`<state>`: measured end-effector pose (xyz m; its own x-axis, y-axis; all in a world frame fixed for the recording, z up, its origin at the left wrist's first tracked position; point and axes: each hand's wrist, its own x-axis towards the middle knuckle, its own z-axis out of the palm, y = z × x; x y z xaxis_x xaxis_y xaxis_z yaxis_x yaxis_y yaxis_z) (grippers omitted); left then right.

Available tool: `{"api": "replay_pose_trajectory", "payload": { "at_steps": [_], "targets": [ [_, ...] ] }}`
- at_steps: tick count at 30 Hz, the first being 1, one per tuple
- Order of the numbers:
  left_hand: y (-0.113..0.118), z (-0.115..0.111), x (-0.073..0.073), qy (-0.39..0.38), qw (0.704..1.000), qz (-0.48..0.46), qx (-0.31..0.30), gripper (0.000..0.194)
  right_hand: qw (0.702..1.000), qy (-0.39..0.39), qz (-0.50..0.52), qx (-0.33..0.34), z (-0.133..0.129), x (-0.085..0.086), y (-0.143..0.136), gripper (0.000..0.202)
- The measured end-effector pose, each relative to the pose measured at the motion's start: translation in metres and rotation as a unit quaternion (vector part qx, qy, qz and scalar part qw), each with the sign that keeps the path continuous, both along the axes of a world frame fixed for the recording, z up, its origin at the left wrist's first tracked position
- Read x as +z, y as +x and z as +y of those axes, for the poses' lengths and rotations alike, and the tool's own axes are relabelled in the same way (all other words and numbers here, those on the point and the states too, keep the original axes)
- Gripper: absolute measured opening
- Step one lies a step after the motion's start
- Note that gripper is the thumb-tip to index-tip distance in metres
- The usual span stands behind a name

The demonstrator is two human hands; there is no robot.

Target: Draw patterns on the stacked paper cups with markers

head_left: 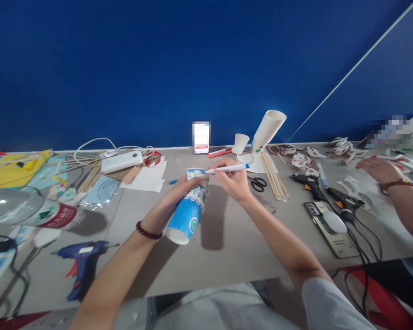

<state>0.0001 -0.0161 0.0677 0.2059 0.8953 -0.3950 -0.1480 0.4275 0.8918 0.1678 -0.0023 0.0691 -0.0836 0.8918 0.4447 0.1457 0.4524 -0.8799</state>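
Note:
A blue and white decorated paper cup piece [186,217], made of cups joined end to end, is held tilted above the table, its open white end towards me. My left hand [183,188] is wrapped round its upper part. A white marker with a blue end [232,168] is pinched in my right hand [232,181], its tip close to the cup's upper end. Whether the tip touches the cup is too small to tell. The cup piece casts a shadow on the grey table [237,252].
Behind stand a phone [201,137], a small white cup [240,143] and a tall cup stack [269,130]. Scissors [259,184] and wooden sticks [274,178] lie right. A blue glue gun [84,266] and bottle [30,208] are left. Another person's hand [376,170] rests far right.

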Motion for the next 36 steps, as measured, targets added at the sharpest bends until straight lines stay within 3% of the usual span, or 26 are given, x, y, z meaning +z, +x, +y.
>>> {"api": "replay_pose_trajectory", "payload": {
  "at_steps": [4,12,36],
  "targets": [
    [0.001,-0.0006,0.0025,-0.002,1.0,0.002,0.003,0.029,1.0,0.012,-0.002,-0.014,0.0006,0.0007,0.0003,0.009],
    [-0.0001,0.002,-0.003,0.012,1.0,0.005,-0.007,0.04,1.0,-0.01,0.008,0.001,-0.0008,0.0011,-0.0004,0.009],
    [0.0005,0.0,0.0003,-0.005,1.0,0.0,-0.003,0.036,0.999,0.002,0.031,-0.012,0.0007,-0.0007,-0.0005,0.009]
  ]
}}
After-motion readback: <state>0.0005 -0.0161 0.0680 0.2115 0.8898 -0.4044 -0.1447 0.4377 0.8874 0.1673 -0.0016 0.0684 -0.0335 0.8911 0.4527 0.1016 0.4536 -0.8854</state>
